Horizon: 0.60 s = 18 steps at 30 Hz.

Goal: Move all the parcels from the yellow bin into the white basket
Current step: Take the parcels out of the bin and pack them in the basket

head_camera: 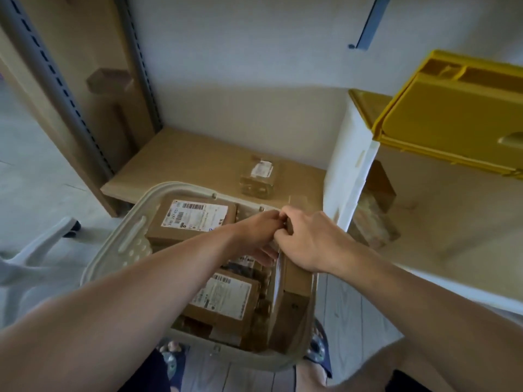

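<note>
Both my hands are over the right side of the white basket (121,244), which sits on the floor in front of a low wooden shelf (198,162). My right hand (314,241) grips the top edge of a cardboard parcel (294,281) that stands on edge against the basket's right wall, fingers curled over its upper end. My left hand (254,236) meets the same parcel from the left; its fingers curl against the parcel's labelled face, touching the fingertips of my right hand at the top corner.

Inside the basket lie more parcels. One labelled box (195,219) rests flat at the far end. A second labelled box (223,298) lies nearer me, partly under my left forearm. Smaller boxes are packed beneath them.

The yellow bin (452,117) sits up at the right, on a white surface (441,236), well apart from the basket. Its inside cannot be seen from this angle.

One small wrapped parcel (259,176) lies on the wooden shelf, just beyond the basket's far rim. A brown box (376,210) stands below the white surface, at right.
</note>
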Each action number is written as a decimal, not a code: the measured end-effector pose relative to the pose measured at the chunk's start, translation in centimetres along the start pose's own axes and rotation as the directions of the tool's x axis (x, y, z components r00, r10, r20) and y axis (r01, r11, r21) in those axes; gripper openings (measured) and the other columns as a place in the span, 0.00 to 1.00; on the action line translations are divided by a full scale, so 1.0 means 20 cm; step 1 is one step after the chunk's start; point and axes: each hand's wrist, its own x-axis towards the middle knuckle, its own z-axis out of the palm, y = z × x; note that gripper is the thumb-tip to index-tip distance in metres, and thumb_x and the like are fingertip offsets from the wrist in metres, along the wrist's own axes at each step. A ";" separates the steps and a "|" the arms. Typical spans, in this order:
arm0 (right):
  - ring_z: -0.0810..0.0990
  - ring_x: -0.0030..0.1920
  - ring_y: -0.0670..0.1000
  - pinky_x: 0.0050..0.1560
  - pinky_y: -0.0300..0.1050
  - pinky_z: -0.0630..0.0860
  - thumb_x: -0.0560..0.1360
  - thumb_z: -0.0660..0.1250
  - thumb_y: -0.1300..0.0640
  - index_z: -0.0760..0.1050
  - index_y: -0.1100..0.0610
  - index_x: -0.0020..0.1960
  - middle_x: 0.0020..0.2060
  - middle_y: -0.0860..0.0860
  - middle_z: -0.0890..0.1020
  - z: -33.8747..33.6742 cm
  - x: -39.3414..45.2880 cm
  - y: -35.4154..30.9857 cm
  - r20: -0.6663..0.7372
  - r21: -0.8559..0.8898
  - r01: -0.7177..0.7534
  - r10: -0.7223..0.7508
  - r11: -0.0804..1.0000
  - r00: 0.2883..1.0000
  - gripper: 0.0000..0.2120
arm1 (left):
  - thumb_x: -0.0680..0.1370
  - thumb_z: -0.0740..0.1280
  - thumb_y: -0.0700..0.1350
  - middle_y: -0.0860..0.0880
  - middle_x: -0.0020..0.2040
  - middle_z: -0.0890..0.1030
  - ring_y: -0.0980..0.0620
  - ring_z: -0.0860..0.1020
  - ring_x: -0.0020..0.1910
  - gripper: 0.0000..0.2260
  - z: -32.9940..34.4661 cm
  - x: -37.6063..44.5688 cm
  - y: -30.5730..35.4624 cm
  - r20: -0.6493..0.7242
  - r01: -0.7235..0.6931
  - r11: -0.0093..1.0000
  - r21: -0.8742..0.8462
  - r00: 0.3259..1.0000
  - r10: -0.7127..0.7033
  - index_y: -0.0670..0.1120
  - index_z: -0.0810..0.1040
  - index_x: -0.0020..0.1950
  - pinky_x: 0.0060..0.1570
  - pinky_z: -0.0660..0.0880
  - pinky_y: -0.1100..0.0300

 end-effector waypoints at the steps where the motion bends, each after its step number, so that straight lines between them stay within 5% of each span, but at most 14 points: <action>1: 0.79 0.50 0.59 0.46 0.51 0.75 0.78 0.57 0.46 0.71 0.49 0.59 0.48 0.54 0.82 0.01 0.00 0.00 -0.018 0.014 -0.001 0.001 1.000 1.000 0.13 | 0.85 0.56 0.48 0.44 0.51 0.81 0.45 0.82 0.45 0.14 0.00 0.00 0.00 -0.005 0.012 0.999 -0.041 1.000 -0.012 0.49 0.78 0.64 0.53 0.84 0.43; 5: 0.81 0.53 0.61 0.46 0.51 0.76 0.80 0.60 0.44 0.69 0.50 0.67 0.51 0.57 0.82 0.05 -0.01 -0.03 -0.085 -0.053 0.009 -0.013 0.999 0.996 0.18 | 0.85 0.54 0.49 0.40 0.53 0.86 0.42 0.85 0.53 0.17 0.00 -0.02 0.01 0.024 0.032 0.992 -0.119 0.999 -0.029 0.48 0.82 0.58 0.49 0.84 0.46; 8: 0.82 0.56 0.61 0.51 0.51 0.76 0.80 0.63 0.45 0.70 0.55 0.69 0.54 0.58 0.83 0.13 0.04 -0.05 -0.054 -0.142 0.002 -0.010 0.990 0.998 0.22 | 0.86 0.51 0.48 0.44 0.43 0.84 0.48 0.83 0.42 0.20 0.02 -0.03 -0.01 0.062 0.124 0.981 -0.148 0.991 -0.116 0.45 0.81 0.50 0.39 0.81 0.51; 13: 0.80 0.57 0.62 0.46 0.49 0.72 0.80 0.61 0.49 0.70 0.56 0.69 0.54 0.59 0.82 0.18 0.12 -0.03 -0.024 -0.079 -0.034 0.032 0.996 0.999 0.20 | 0.87 0.49 0.51 0.49 0.27 0.79 0.55 0.77 0.23 0.22 0.01 -0.03 -0.03 0.061 0.194 0.960 -0.201 0.981 -0.186 0.43 0.77 0.45 0.38 0.77 0.51; 18: 0.81 0.55 0.62 0.43 0.47 0.70 0.79 0.63 0.49 0.69 0.53 0.71 0.53 0.58 0.82 0.22 0.13 -0.04 -0.083 -0.061 -0.062 0.057 0.996 0.995 0.21 | 0.87 0.47 0.52 0.45 0.42 0.83 0.49 0.82 0.39 0.23 -0.01 -0.02 -0.06 0.060 0.169 0.960 -0.222 0.985 -0.160 0.44 0.80 0.56 0.45 0.79 0.45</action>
